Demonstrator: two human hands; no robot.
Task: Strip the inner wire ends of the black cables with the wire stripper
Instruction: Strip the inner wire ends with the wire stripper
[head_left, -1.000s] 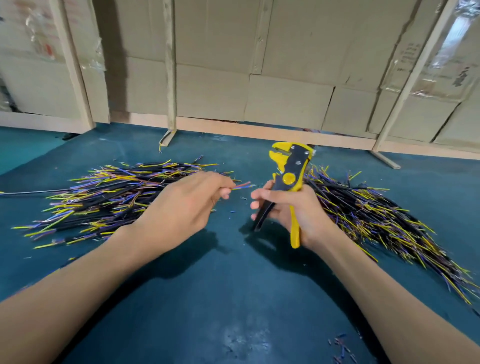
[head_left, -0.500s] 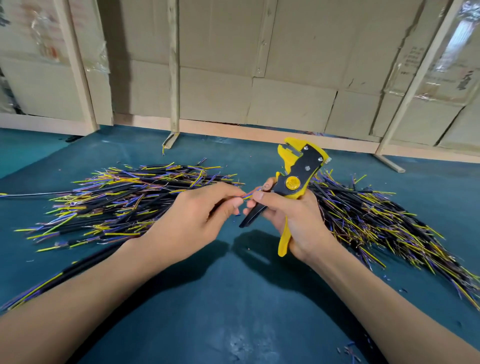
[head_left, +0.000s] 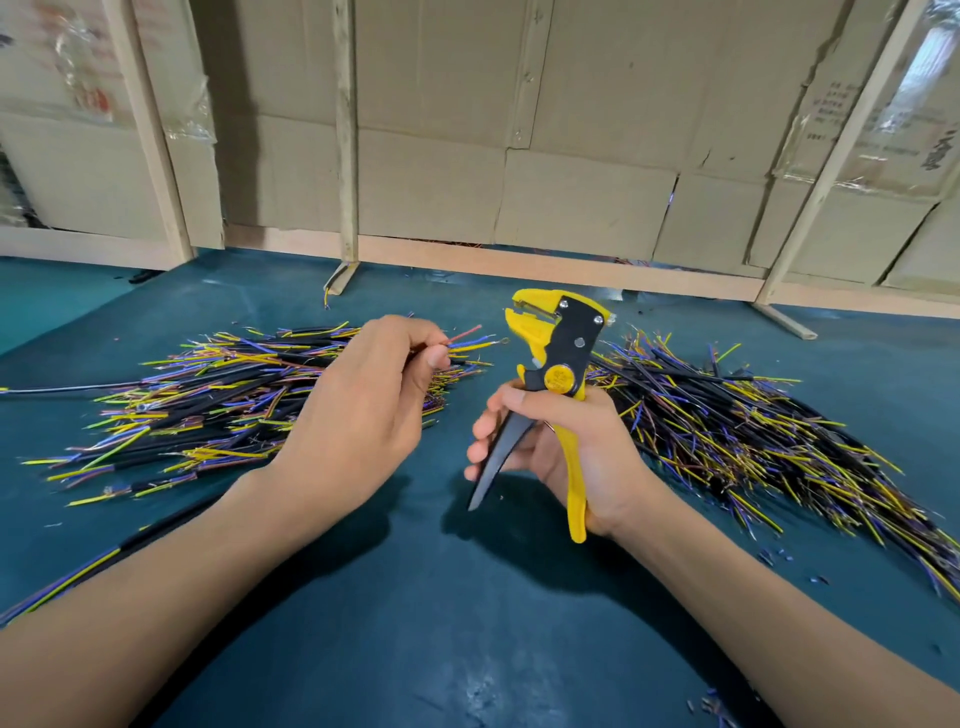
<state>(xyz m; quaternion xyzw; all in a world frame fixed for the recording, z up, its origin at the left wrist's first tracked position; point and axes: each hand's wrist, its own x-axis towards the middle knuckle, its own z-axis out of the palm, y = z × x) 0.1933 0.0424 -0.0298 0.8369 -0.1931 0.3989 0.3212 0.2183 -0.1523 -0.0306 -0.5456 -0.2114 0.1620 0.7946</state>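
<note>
The left hand is curled round a cable and pinches it near its end, thumb and fingers closed just behind the inner wires; a red, a yellow and a blue wire fan out to the right from the fingertips, and the cable's black jacket runs back under the forearm towards the lower left edge. The right hand grasps the stripper, fingers wrapped round its black and yellow handles, head upright and well above the tabletop. The stripper's head stands just right of the wire tips, apart from them; whether its mouth is parted I cannot tell. Behind the left hand lies the left pile of black cables with yellow, blue and red ends, spread on the teal tabletop. The right pile lies behind and beside the right wrist, reaching the right edge. Small bits of insulation dot the tabletop near the bottom right. Cardboard and wooden battens back the tabletop
</note>
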